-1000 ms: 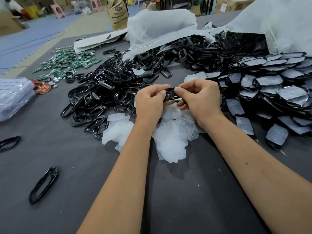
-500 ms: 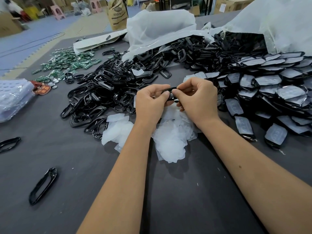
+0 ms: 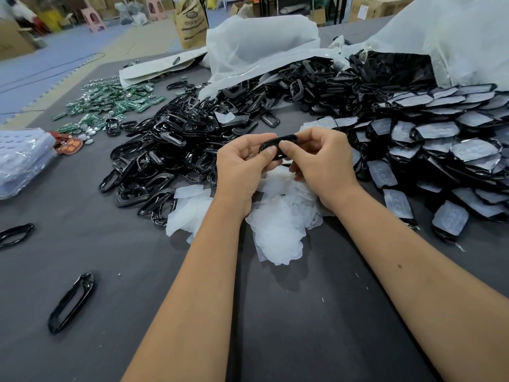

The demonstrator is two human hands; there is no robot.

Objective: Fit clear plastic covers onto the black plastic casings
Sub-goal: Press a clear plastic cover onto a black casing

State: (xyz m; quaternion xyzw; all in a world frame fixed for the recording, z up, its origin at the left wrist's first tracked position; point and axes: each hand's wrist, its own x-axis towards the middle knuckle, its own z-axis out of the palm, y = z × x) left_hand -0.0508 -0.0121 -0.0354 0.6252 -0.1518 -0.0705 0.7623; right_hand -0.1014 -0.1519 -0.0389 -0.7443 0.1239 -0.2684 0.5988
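At frame centre your left hand (image 3: 242,168) and right hand (image 3: 321,158) both pinch one black casing (image 3: 278,143) above the clear covers (image 3: 275,230); it has tilted edge-on since a moment ago; whether a cover is seated, I cannot tell.

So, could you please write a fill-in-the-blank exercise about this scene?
1. Both hands hold one ___ casing.
2. The clear covers lie in a pile directly ___ the hands.
3. The green circuit boards lie on the person's far ___ side.
4. The finished pieces are piled on the person's ___ side.

Missing words: black; below; left; right
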